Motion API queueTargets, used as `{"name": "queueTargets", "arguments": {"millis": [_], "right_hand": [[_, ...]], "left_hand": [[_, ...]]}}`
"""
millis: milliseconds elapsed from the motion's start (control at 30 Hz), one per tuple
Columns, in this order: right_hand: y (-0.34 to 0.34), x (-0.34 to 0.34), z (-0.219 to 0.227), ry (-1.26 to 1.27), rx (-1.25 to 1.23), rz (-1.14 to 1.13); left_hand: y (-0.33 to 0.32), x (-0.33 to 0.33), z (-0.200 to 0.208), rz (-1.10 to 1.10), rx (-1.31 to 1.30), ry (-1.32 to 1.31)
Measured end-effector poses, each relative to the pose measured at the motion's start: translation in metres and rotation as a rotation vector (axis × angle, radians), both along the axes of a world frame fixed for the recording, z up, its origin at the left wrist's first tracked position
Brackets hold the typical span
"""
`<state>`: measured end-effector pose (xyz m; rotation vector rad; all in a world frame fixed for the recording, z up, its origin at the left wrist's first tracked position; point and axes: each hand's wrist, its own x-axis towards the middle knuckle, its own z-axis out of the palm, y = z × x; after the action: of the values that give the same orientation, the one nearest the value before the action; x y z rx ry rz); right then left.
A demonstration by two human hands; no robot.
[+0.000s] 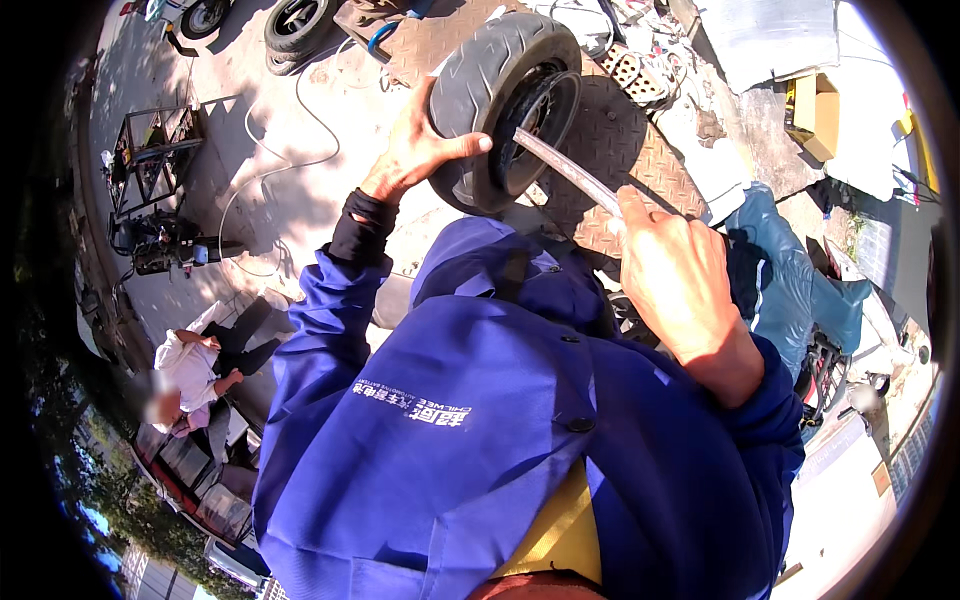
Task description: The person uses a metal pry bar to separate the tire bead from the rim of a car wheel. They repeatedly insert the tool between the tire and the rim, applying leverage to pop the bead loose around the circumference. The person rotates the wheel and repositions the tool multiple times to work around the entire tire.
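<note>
In front of me a black motorcycle-type wheel with its tire (470, 95) stands upright, its dark spoked rim (545, 110) facing right. My left hand (415, 150) grips the tire's left side, thumb lying across the sidewall and fingers partly hidden behind the tread. Closed round a long metal tire lever (568, 168) is my right hand (680, 270). The lever slants up to the left, and its far end reaches the rim area inside the tire. Whether the tip is hooked under the tire's edge, I cannot tell.
A rusty chequered metal plate (610, 160) lies under the wheel. Loose tires (298, 30) lie at the far left, near a pale hose (300, 165). A metal frame cart (155, 150), a seated person (190, 365), a cardboard box (815, 115) and a blue covering (785, 290) stand around.
</note>
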<state>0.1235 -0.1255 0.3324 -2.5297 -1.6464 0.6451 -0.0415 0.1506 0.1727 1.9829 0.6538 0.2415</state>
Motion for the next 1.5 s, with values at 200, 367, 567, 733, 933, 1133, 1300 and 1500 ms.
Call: {"name": "queueTargets", "arguments": {"millis": [200,367,567,733,933,1133,1300,1500], "right_hand": [[0.005,0.006,-0.010,0.063,0.045,-0.010],[-0.025,0.008,-0.055,0.234,0.157,-0.157],[-0.053,0.018,-0.111,0.328,0.385,-0.116],[-0.059,0.019,-0.128,0.316,0.381,-0.102],[-0.086,0.033,-0.097,0.260,0.199,-0.226],[-0.104,0.033,-0.074,0.302,0.167,-0.253],[-0.102,0.026,-0.048,0.207,-0.146,-0.336],[-0.087,0.024,0.000,0.050,-0.250,-0.350]], "left_hand": [[-0.003,0.002,0.004,-0.009,-0.165,-0.008],[0.000,0.005,-0.008,-0.027,-0.177,0.006],[-0.010,0.005,0.010,-0.030,-0.377,-0.032],[-0.033,0.006,0.009,-0.035,-0.029,0.042],[-0.080,0.028,0.016,-0.005,-0.068,0.024],[-0.116,0.045,0.026,0.028,-0.058,0.031],[-0.136,0.047,0.015,0.089,0.022,-0.110],[-0.151,0.055,0.012,0.098,-0.201,-0.159]]}}
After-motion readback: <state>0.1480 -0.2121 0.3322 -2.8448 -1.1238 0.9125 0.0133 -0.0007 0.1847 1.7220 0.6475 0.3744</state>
